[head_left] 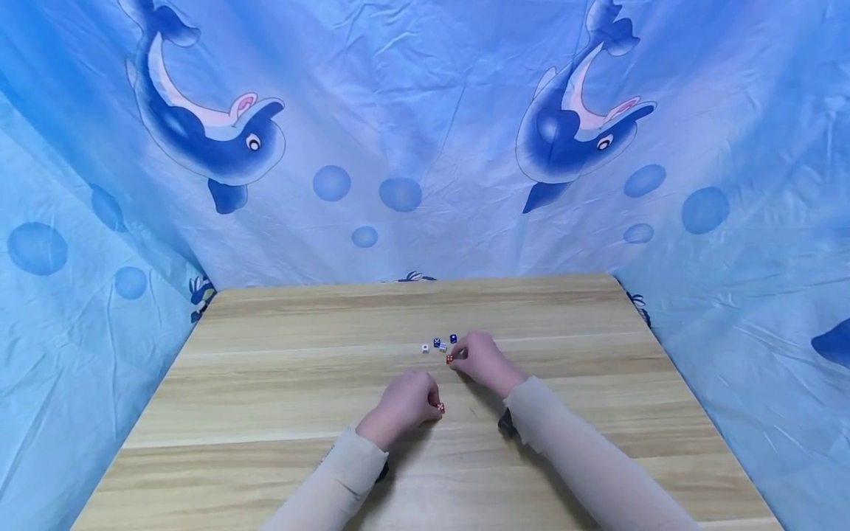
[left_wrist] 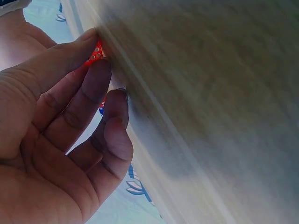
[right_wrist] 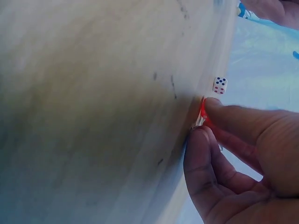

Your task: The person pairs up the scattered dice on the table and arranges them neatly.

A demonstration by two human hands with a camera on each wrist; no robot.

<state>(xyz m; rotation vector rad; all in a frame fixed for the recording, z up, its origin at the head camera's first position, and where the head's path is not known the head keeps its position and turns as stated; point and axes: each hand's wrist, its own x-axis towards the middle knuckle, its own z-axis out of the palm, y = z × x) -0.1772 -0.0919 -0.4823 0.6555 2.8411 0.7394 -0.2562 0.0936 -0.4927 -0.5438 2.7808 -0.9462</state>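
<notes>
My left hand (head_left: 406, 400) pinches a red die (head_left: 441, 408) with white dots between thumb and fingertips, low over the wooden table. In the left wrist view that red die (left_wrist: 96, 53) shows between the thumb and a finger. Farther forward and to the right, my right hand (head_left: 486, 360) pinches a second red die (head_left: 449, 359), partly hidden by the fingers in the right wrist view. Beyond it lie a white die (head_left: 425, 349), another white die (head_left: 443, 347), a blue die (head_left: 437, 342) and a second blue die (head_left: 454, 338), grouped close together.
The wooden table (head_left: 265, 383) has light and dark grain. A blue cloth (head_left: 425, 133) printed with dolphins and bubbles hangs behind it and along both sides. Dark bands sit at both wrists under the light sleeves (head_left: 564, 435).
</notes>
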